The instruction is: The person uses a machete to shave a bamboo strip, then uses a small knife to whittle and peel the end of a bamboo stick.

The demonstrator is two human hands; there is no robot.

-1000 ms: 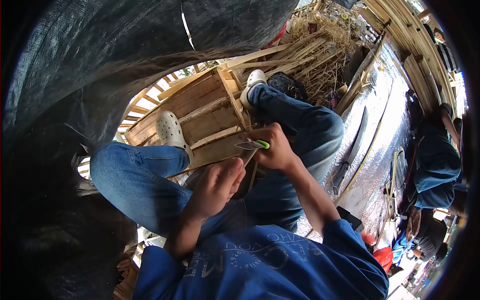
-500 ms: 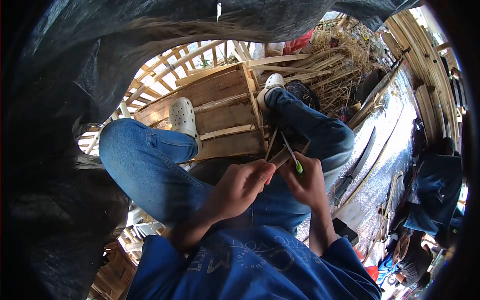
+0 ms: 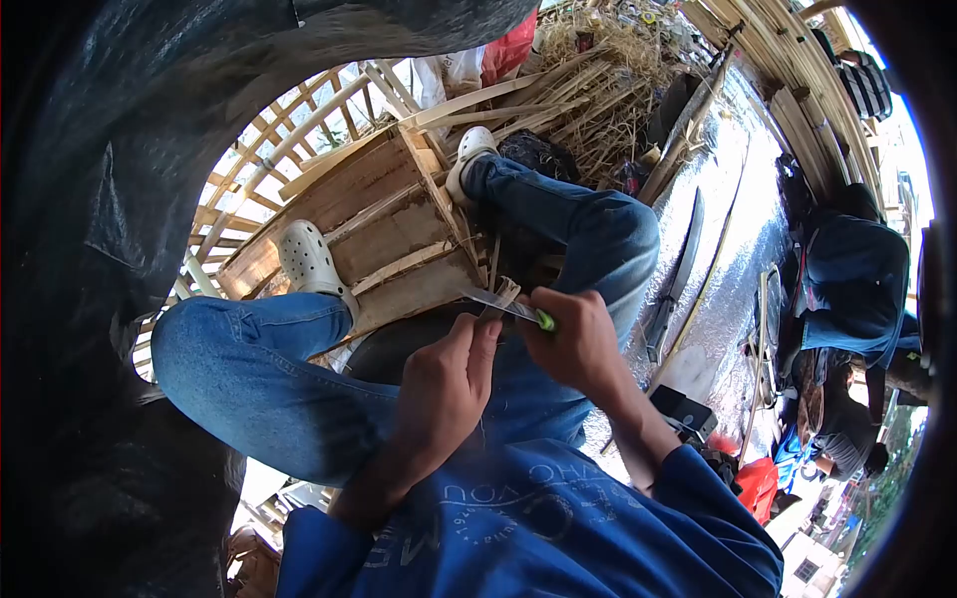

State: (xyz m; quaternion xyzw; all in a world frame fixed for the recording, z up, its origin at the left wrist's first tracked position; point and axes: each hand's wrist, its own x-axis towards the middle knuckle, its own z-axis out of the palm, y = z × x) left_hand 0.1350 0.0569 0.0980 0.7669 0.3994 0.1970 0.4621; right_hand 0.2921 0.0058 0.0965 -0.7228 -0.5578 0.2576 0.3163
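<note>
My right hand (image 3: pixel 570 337) is closed around a small knife (image 3: pixel 512 307) with a bright green handle end. Its thin blade points up and left, crossing the strip just beyond my left fingers. Held in my closed left hand (image 3: pixel 447 371) is a short flat strip of bamboo or wood (image 3: pixel 508 291), its far end sticking up past the blade. Whether the edge is cutting into the strip is too small to tell. Both hands are close together above my lap, between my bent knees in blue jeans (image 3: pixel 264 374).
A wooden slatted crate (image 3: pixel 384 224) lies beyond my feet. Straw and split strips (image 3: pixel 608 90) are heaped at the back. To the right, a long dark blade (image 3: pixel 680 269) rests on a silvery sheet (image 3: pixel 728 234). Another person's jeans (image 3: pixel 852 274) show farther right. Black plastic sheeting (image 3: pixel 90 329) hangs at left.
The view has swung to the right. My right hand has turned, and the knife blade now lies across the strip rather than pointing up beside it. The strip stands more upright.
</note>
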